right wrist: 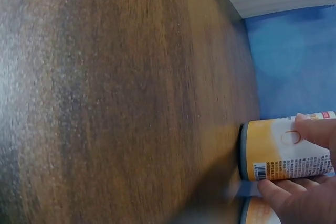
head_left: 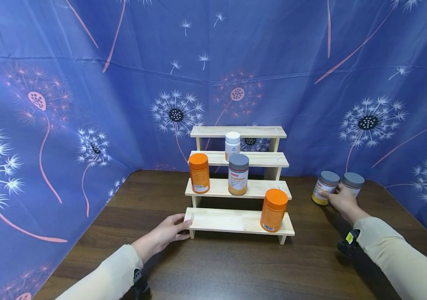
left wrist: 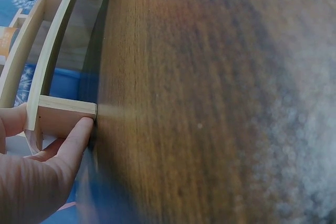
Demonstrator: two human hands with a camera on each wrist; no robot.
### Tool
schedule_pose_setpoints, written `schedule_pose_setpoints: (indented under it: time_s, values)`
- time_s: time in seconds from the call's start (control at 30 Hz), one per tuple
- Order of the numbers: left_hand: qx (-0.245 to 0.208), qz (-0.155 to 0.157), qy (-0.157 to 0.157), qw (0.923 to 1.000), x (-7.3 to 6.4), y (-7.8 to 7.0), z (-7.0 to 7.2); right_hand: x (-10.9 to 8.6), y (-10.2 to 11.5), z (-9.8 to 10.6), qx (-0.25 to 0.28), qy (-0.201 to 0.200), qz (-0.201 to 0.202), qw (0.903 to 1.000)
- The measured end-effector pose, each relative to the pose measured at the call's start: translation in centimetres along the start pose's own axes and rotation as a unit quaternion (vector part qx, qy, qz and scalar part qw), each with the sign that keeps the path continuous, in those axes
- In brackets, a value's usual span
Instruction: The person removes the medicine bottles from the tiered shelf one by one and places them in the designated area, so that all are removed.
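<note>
My left hand (head_left: pixel 170 229) grips the left end of the lowest step of a pale wooden tiered stand (head_left: pixel 221 219). In the left wrist view, the thumb lies at the board's edge and a fingertip touches the stand's leg (left wrist: pixel 65 109). Over on the right, my right hand (head_left: pixel 342 202) holds a grey-lidded jar (head_left: pixel 325 187) with a white and yellow label, thumb on one side and fingers on the other. Those fingers pass between it and a second grey-lidded jar (head_left: pixel 353 183). The held jar (right wrist: pixel 289 148) stands by the table surface in the right wrist view.
On the stand are an orange jar (head_left: pixel 199 175), a grey-lidded jar (head_left: pixel 238 177), a small white-capped bottle (head_left: pixel 232 146) and another orange jar (head_left: pixel 274 210) low on the right. Beneath everything lies a dark wooden table (head_left: pixel 236 271). A blue dandelion-print cloth (head_left: pixel 292 104) hangs behind it.
</note>
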State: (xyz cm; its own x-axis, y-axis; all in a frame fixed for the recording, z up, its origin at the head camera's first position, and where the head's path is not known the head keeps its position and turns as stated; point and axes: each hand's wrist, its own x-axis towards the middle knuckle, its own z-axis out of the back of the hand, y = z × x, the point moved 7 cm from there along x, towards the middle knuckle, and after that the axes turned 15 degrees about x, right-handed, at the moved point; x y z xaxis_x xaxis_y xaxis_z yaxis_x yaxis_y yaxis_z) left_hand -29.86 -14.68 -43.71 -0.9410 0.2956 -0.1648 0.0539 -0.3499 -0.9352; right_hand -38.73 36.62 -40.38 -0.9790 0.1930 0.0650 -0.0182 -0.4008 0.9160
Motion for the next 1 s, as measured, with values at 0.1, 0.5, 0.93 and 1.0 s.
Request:
schedule_pose_setpoints:
  time_s: [0.1, 0.5, 0.93, 1.0]
  values:
    - [-0.001, -0.001, 0.002, 1.0, 0.0, 0.0, -0.1, 0.0, -0.2, 0.1, -0.009, -0.012, -0.003, 0.9999]
    - [0.0, -0.001, 0.004, 1.0, -0.1, 0.0, -0.2, -0.6, -0.8, 0.1, 0.014, 0.03, -0.065, 0.9973]
    - [0.003, -0.001, -0.002, 1.0, 0.0, -0.5, 0.2, -1.1, 0.4, 1.0, 0.07, 0.061, -0.097, 0.991]
    - [0.003, 0.0, -0.003, 1.0, 0.0, -0.6, 0.2, -1.2, 0.6, 1.2, 0.081, 0.056, -0.096, 0.9905]
